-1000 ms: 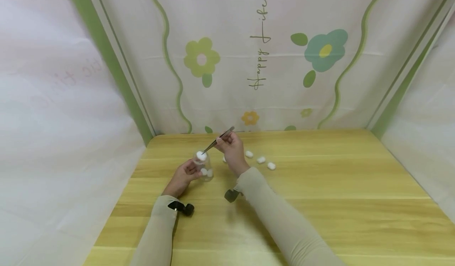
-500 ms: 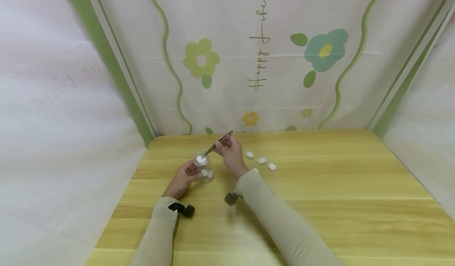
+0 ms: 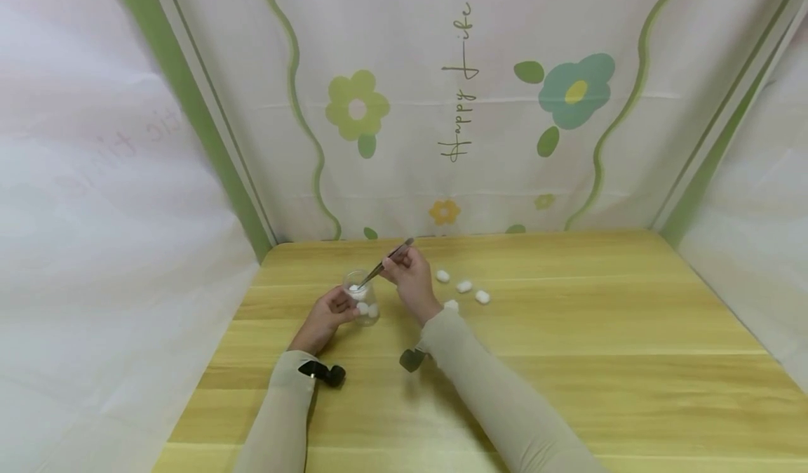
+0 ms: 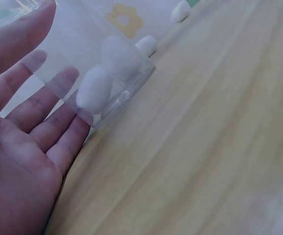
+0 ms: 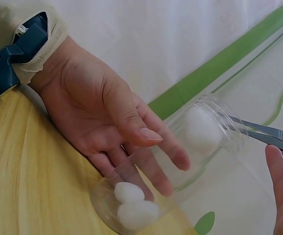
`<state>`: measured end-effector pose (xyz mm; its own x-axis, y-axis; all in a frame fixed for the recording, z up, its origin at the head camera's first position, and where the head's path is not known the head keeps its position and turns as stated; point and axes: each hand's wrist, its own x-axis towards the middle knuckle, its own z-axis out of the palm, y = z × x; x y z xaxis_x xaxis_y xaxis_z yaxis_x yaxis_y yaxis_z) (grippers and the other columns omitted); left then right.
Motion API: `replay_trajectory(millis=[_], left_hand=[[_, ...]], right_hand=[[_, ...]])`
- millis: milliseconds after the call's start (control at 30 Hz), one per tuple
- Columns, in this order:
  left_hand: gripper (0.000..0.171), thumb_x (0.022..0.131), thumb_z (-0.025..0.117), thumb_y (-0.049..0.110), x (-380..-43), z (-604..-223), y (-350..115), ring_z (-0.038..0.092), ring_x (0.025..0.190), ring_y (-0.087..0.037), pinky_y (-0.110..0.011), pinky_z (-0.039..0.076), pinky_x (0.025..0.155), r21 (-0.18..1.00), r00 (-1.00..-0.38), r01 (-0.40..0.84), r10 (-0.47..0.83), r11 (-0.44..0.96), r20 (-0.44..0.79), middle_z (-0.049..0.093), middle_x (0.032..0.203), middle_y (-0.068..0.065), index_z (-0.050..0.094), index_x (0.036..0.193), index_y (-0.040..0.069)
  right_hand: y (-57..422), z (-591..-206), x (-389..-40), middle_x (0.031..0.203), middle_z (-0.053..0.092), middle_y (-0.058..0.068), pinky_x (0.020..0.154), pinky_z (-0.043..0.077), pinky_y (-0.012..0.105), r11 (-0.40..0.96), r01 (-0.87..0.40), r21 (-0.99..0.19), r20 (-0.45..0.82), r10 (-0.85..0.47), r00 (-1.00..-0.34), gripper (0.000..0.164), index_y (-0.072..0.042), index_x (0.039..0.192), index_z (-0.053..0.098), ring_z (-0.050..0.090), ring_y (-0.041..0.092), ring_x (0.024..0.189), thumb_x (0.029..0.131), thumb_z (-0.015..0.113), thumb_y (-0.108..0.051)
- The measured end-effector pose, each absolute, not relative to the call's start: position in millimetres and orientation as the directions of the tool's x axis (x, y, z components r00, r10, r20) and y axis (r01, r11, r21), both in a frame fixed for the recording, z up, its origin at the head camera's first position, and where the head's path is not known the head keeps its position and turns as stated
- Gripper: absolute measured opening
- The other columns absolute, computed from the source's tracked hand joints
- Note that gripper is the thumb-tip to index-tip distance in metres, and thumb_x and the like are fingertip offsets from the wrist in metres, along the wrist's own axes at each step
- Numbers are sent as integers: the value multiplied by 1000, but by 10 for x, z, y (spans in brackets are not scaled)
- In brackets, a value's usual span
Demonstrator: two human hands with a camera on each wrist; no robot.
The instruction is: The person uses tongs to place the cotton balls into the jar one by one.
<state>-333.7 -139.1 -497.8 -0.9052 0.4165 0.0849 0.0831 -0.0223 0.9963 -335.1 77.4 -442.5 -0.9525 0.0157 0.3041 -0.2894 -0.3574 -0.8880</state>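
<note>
In the head view, a clear, colourless jar [image 3: 371, 297] is held over the left part of the wooden table [image 3: 600, 361], its mouth at the top. Near that mouth a white cotton ball [image 3: 356, 292] is seen inside, and two more, rounded and soft-looking, are seen low in the jar. The jar is gripped by the left hand [image 3: 322, 322], thumb on one side and fingers on the other. Slim metal tweezers [image 3: 391, 257] are pinched between the thumb and fingers of the right hand [image 3: 413, 283], their tips lowered into the mouth at the upper ball. To the right, loose cotton balls [image 3: 463, 286] are set out on the table — one partly hidden by the right wrist.

In the left wrist view, the jar's smooth wall is seen through, with the fingers spread behind it and only slightly bent; the lower balls are gathered by the base.

In the right wrist view, the ringed neck of the jar is shown, with the upper ball just below it. The tweezers' arms are passed into the mouth, slightly apart — whether the ball is pinched cannot be told.
</note>
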Motion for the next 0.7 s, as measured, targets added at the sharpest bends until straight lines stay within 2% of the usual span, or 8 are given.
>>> replay_trajectory(millis=[133, 200, 267, 367, 467, 700], left_hand=[[54, 91, 65, -3, -3278, -4901, -1387, 42, 131, -39, -27, 46, 97, 994, -900, 95, 424, -45, 105, 48, 140, -21, 43, 140, -3], [54, 91, 65, -4, -3290, -4907, -1384, 41, 132, -40, -27, 46, 97, 994, -899, 90, 424, -61, 108, 48, 140, -22, 43, 140, -3], [53, 91, 64, -5, -3292, -4914, -1388, 40, 132, -41, -27, 46, 97, 994, -900, 87, 422, -66, 107, 48, 140, -22, 44, 140, -3], [53, 91, 63, -5, -3349, -4982, -1399, 41, 132, -40, -27, 46, 97, 995, -902, 80, 419, -66, 100, 48, 140, -22, 44, 141, -1], [54, 92, 63, -3, -3404, -5064, -1416, 42, 132, -39, -27, 46, 97, 995, -903, 87, 417, -53, 101, 47, 141, -21, 44, 142, 1], [55, 92, 66, 2, -3421, -5114, -1426, 43, 132, -34, -26, 45, 98, 995, -907, 98, 408, -37, 104, 48, 141, -18, 44, 142, 3]], right_hand=[[771, -4444, -3348, 97, 61, 17, 85, 55, 39, -370, -303, -878, 325, 2, -946, 22, 11, 108, 50, 65, 22, 88, 92, 63, 1], [781, -4453, -3359, 101, 60, 24, 85, 55, 39, -369, -310, -876, 335, -3, -942, 24, 11, 109, 50, 65, 22, 89, 93, 63, 0], [785, -4461, -3366, 103, 59, 26, 86, 55, 39, -361, -313, -878, 339, -7, -941, 23, 10, 109, 50, 65, 23, 90, 93, 63, -1], [797, -4466, -3376, 102, 60, 24, 86, 55, 39, -358, -316, -879, 342, -9, -940, 22, 9, 109, 51, 65, 23, 90, 93, 63, -1], [800, -4462, -3372, 97, 62, 15, 86, 55, 39, -362, -318, -876, 343, -6, -939, 28, 15, 111, 48, 65, 22, 89, 93, 63, 0], [793, -4457, -3355, 96, 61, 14, 86, 55, 39, -375, -310, -874, 339, -11, -941, 25, 14, 109, 48, 65, 22, 88, 93, 62, 1]])
